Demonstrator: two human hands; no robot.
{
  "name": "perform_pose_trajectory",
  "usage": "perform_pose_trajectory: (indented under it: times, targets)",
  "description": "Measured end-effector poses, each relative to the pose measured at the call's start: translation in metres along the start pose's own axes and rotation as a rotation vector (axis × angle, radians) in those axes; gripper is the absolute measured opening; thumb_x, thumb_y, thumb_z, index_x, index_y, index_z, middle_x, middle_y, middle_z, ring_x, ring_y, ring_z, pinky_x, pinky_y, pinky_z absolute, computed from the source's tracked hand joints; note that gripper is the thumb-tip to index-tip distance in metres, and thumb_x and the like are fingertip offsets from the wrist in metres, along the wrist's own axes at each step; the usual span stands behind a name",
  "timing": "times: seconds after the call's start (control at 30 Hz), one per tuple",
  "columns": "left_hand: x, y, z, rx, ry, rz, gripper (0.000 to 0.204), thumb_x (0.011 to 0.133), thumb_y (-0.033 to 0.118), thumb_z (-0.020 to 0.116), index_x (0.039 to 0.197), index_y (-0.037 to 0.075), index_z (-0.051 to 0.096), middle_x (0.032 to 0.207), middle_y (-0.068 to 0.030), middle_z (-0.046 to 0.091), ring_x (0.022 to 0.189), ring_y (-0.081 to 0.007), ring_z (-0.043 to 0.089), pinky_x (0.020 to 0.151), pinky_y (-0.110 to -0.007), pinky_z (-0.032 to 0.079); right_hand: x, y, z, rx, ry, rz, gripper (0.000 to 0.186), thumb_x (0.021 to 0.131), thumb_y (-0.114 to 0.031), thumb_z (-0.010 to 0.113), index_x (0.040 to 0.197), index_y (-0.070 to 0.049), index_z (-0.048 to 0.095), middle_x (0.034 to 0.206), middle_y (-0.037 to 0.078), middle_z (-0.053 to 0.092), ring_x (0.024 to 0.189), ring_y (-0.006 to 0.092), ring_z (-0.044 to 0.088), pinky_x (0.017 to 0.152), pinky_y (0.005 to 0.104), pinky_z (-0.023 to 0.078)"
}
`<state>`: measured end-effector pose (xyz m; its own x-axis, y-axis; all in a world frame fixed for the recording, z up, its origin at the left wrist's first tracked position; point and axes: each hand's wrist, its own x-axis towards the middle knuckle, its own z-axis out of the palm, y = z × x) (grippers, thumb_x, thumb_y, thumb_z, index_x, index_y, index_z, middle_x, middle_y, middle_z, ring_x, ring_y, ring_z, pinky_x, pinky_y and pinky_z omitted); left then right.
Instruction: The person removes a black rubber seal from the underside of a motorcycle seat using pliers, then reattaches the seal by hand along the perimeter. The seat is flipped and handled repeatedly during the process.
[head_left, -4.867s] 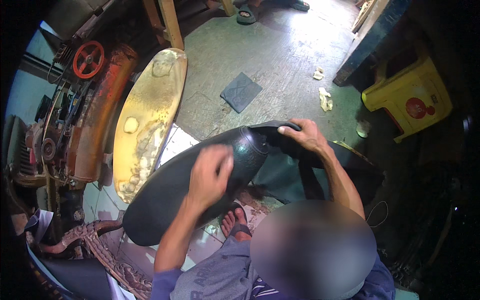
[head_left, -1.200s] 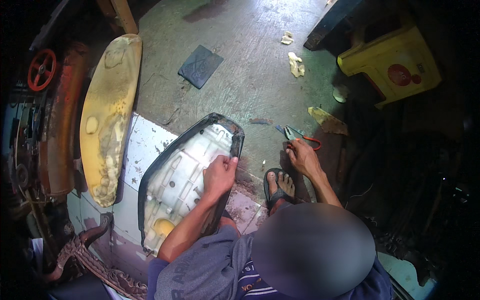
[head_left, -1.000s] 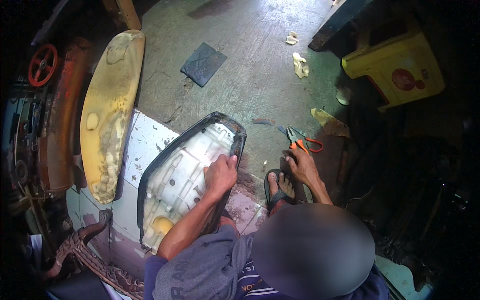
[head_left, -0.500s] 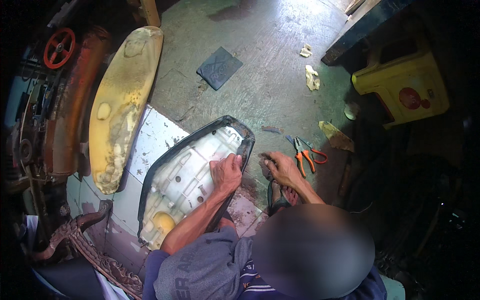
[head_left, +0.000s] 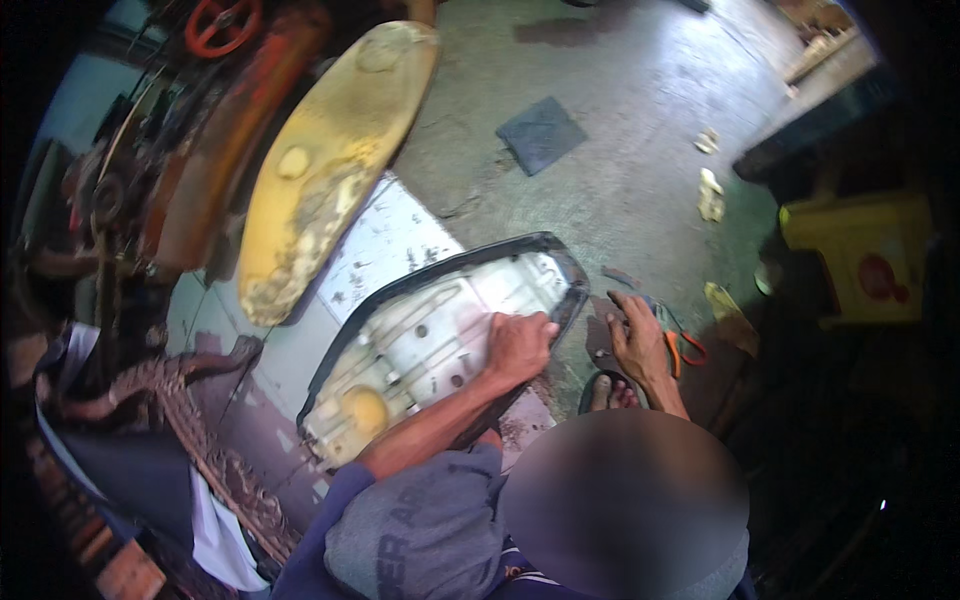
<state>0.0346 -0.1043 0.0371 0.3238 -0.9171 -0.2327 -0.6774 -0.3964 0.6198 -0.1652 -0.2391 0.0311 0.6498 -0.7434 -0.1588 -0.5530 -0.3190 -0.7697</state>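
A motorcycle seat lies upside down before me, its white plastic base (head_left: 440,345) ringed by a black cover (head_left: 400,280). My left hand (head_left: 520,348) rests closed on the base close to its right edge; whatever its fingers may pinch is hidden. To the right of the seat, my right hand (head_left: 640,340) is held over the floor with fingers apart and nothing visible in them. Pliers with orange handles (head_left: 673,356) lie just beyond that hand, partly covered by it.
Yellow seat foam (head_left: 320,170) lies at the left beside a white tile (head_left: 385,240). A dark square sheet (head_left: 541,135) and foam scraps (head_left: 711,195) lie on the concrete. Carved wood (head_left: 190,400) stands lower left, a yellow container (head_left: 870,260) at right.
The whole view has shifted, so the scene sits farther right. My right hand's fingers, curled before, are now more stretched out. My left hand stays on the base, a little nearer its edge.
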Motion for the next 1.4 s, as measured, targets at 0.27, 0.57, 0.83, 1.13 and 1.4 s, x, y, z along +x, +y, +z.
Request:
perform_pose_trajectory:
  times: [0.27, 0.57, 0.83, 1.13, 1.4]
  targets:
    - [-0.004, -0.001, -0.017, -0.109, 0.187, 0.190, 0.020, 0.098, 0.018, 0.062, 0.085, 0.003, 0.062, 0.083, -0.0173, 0.065, 0.083, -0.0378, 0.063, 0.079, -0.053, 0.043, 0.003, 0.023, -0.006, -0.539, 0.006, 0.420, 0.073, 0.089, -0.015, 0.077, 0.155, -0.013, 0.045, 0.143, 0.026, 0.055, 0.132, 0.0464, 0.053, 0.107, 0.0531, 0.046]
    - [-0.007, -0.107, -0.176, 0.297, -0.023, -0.410, 0.058, 0.096, 0.060, 0.064, 0.118, 0.007, 0.072, 0.103, -0.0208, 0.075, 0.102, -0.0416, 0.071, 0.089, -0.052, 0.054, -0.069, 0.096, -0.019, -0.260, 0.046, 0.381, 0.095, 0.078, -0.001, 0.077, 0.161, -0.005, 0.031, 0.142, 0.032, 0.052, 0.127, 0.0487, 0.055, 0.108, 0.0501, 0.044]
    - [0.019, -0.103, -0.180, 0.268, -0.129, -0.388, 0.054, 0.101, 0.060, 0.053, 0.114, 0.014, 0.079, 0.095, -0.0235, 0.076, 0.096, -0.0458, 0.072, 0.088, -0.055, 0.055, -0.065, 0.056, -0.019, -0.032, 0.058, 0.364, 0.044, 0.085, -0.013, 0.071, 0.121, -0.001, 0.049, 0.101, 0.025, 0.065, 0.093, 0.0466, 0.066, 0.082, 0.0520, 0.051]
    - [0.005, -0.057, -0.200, 0.496, 0.164, -0.039, 0.040, 0.101, 0.052, 0.060, 0.104, 0.017, 0.080, 0.070, -0.0218, 0.069, 0.069, -0.0437, 0.070, 0.065, -0.051, 0.054, -0.082, 0.071, -0.030, -0.121, 0.059, 0.386, 0.049, 0.085, -0.013, 0.075, 0.127, -0.001, 0.052, 0.121, 0.027, 0.060, 0.115, 0.0480, 0.060, 0.095, 0.0537, 0.050]
    - [0.035, 0.085, -0.279, 1.033, 0.731, 0.500, 0.054, 0.095, 0.048, 0.073, 0.125, 0.003, 0.073, 0.096, -0.0127, 0.079, 0.072, -0.0261, 0.074, 0.063, -0.036, 0.055, -0.135, 0.127, -0.065, -0.592, 0.439, 0.742, 0.058, 0.091, -0.024, 0.075, 0.140, 0.001, 0.055, 0.131, 0.028, 0.059, 0.120, 0.0444, 0.061, 0.103, 0.0514, 0.050]
